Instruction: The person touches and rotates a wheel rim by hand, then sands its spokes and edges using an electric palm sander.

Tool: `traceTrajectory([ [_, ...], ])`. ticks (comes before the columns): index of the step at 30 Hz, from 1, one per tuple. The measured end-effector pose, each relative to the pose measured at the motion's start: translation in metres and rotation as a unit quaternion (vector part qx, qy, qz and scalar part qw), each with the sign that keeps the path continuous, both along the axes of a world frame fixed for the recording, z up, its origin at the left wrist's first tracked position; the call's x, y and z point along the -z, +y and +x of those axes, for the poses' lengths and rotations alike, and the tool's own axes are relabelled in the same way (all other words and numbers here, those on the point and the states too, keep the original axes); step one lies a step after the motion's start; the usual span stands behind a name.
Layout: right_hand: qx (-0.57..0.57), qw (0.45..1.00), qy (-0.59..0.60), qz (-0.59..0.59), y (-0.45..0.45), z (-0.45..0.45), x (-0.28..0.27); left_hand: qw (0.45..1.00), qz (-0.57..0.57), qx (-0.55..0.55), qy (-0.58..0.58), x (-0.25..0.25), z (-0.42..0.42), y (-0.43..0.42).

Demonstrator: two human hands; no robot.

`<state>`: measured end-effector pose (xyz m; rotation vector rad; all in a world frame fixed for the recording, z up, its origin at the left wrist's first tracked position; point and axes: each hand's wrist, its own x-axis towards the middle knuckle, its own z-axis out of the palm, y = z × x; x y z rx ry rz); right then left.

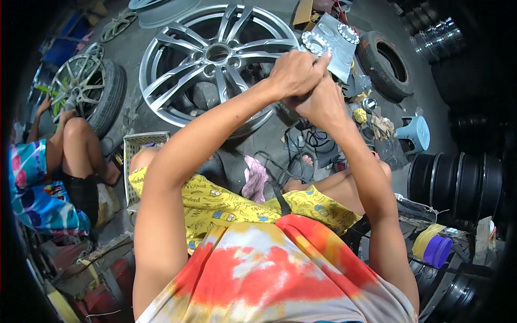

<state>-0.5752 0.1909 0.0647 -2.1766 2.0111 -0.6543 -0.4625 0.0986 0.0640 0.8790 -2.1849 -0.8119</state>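
Note:
My left hand [296,74] and my right hand [321,101] meet in front of me, both closed with fingers bent in. They overlap at the right edge of a large silver alloy wheel rim [218,53], which has split spokes and a centre hole. A dark object shows partly below my hands; its kind is hidden by them. Just beyond my fingers, a scalloped silver ring [315,44] and a second ring [349,34] lie on a grey sheet [338,58].
At left, another person [81,145] sits by a smaller rim [81,81] and a tyre [112,99]. On the right are a tyre [385,64], a blue stool [413,134] and stacked black rims [455,183]. Cables [304,148] and a pink cloth [254,178] lie between my legs.

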Motion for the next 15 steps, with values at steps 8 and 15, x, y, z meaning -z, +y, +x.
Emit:
traceTrajectory([
  [8,0.055,0.995,0.079,0.02,-0.022,0.005,-0.016,0.999,-0.006,-0.001,0.033,0.004,-0.014,-0.036],
  [15,0.068,0.996,0.055,0.026,0.021,0.053,-0.014,0.998,0.021,0.04,0.048,0.001,0.03,0.004],
])
